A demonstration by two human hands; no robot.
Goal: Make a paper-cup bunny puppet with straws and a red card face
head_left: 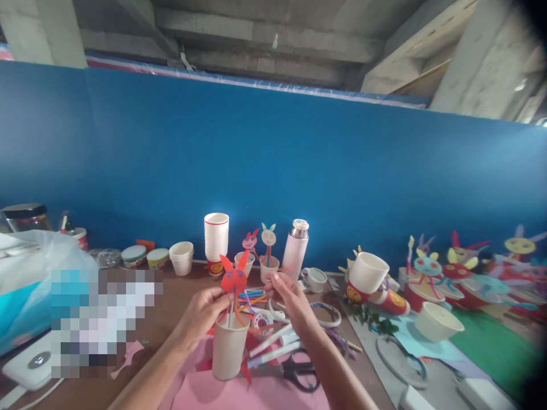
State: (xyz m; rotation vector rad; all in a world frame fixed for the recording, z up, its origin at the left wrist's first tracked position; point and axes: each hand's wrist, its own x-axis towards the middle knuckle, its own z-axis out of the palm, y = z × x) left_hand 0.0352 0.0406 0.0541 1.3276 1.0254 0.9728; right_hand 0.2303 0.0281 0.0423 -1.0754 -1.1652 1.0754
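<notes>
A white paper cup (228, 348) stands on pink paper (239, 393) in front of me, with a red paper rabbit head (234, 279) on a stick rising out of it. My left hand (200, 313) grips the cup's rim and the stick near the rabbit, fingers curled. My right hand (290, 299) is raised just right of the rabbit, its fingers pinched on something thin that I cannot make out. Coloured straws (252, 297) lie behind the cup between my hands.
Black scissors (301, 370), white pens (273, 344) and tape rolls (262, 320) lie by my right forearm. At the back stand a tall cup stack (216, 236), rabbit cups (269, 267), a white flask (294, 247). Finished paper figures (431, 279) crowd the right; a plastic bag (38, 267) sits left.
</notes>
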